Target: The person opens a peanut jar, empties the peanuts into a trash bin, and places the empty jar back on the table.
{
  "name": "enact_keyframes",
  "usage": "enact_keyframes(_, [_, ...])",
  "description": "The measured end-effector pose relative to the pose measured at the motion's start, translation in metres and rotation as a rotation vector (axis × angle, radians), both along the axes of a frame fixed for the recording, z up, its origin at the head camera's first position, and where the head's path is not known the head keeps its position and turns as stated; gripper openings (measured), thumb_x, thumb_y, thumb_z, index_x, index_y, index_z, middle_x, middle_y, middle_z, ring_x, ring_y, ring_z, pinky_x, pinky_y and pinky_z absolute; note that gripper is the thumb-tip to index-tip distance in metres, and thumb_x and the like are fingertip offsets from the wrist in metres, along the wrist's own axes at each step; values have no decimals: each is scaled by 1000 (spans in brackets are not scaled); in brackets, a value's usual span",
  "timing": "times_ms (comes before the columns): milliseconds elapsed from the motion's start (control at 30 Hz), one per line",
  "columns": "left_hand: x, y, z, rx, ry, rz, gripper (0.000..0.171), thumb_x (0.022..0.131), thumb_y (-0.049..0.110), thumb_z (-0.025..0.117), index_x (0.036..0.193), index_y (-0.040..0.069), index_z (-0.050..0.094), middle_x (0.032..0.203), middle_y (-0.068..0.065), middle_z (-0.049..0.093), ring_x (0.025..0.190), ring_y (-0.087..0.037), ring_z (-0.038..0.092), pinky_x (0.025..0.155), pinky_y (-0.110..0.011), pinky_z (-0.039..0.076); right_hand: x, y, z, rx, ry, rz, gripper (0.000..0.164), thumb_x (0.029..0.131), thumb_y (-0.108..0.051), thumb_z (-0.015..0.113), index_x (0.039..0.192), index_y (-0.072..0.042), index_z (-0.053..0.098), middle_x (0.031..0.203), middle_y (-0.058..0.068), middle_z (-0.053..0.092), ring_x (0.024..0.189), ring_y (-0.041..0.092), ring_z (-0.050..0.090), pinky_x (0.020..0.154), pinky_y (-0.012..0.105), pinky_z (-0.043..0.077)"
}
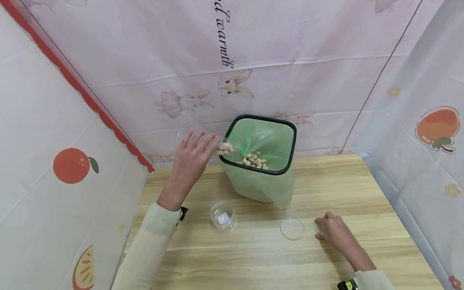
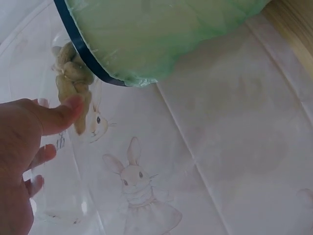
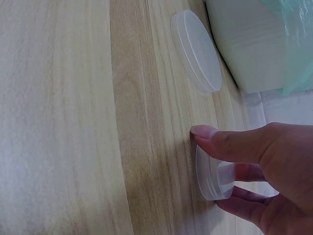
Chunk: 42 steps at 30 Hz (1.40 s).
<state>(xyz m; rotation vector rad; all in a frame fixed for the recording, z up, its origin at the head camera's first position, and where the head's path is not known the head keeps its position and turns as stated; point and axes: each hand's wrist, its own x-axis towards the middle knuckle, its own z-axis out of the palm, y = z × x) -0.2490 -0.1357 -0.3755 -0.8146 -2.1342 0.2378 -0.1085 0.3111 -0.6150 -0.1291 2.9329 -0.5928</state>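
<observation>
My left hand (image 1: 193, 155) grips a clear plastic jar (image 2: 63, 196), tilted on its side, its mouth end at the left rim of the bin (image 1: 257, 201). Peanuts (image 2: 76, 81) have gathered toward the jar's mouth end. Inside the bin, which has a black rim and a green bag liner (image 1: 275, 145), lies a heap of peanuts (image 1: 255, 160). On the table at the right, my right hand (image 1: 335, 231) holds a small clear lid (image 3: 208, 178) between thumb and fingers. A second, larger-looking clear lid (image 1: 292, 227) lies flat just left of it.
Another clear jar (image 1: 222, 217) stands on the wooden table (image 1: 250, 257) in front of the bin, with a white square visible in its bottom. Printed fabric (image 1: 188, 52) hangs behind the table and at both sides.
</observation>
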Motion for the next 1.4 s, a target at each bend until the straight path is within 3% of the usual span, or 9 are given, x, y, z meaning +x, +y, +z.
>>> enact_keyframes(467, [1,0,1,-67,16,42,43,104,-4,53,139,17,65,135,-4,67,128,-30,59,122,-53,40,0,0,-1,12,12,3,48,73,-23,93,116,-6,78,99,11,64,83,26,58,70,44,56])
enact_keyframes(967, [1,-1,0,-74,42,-4,45,100,-5,59,139,16,66,133,-5,69,127,-31,60,117,-52,45,1,0,-4,19,22,12,49,73,-24,93,116,-6,78,98,8,63,79,21,53,67,37,52])
enact_keyframes(1400, [3,1,2,-101,14,22,46,100,-3,60,142,17,64,136,-5,68,129,-30,59,119,-53,43,0,1,-2,8,14,11,48,74,-23,92,117,-6,77,100,10,64,82,24,57,69,42,55])
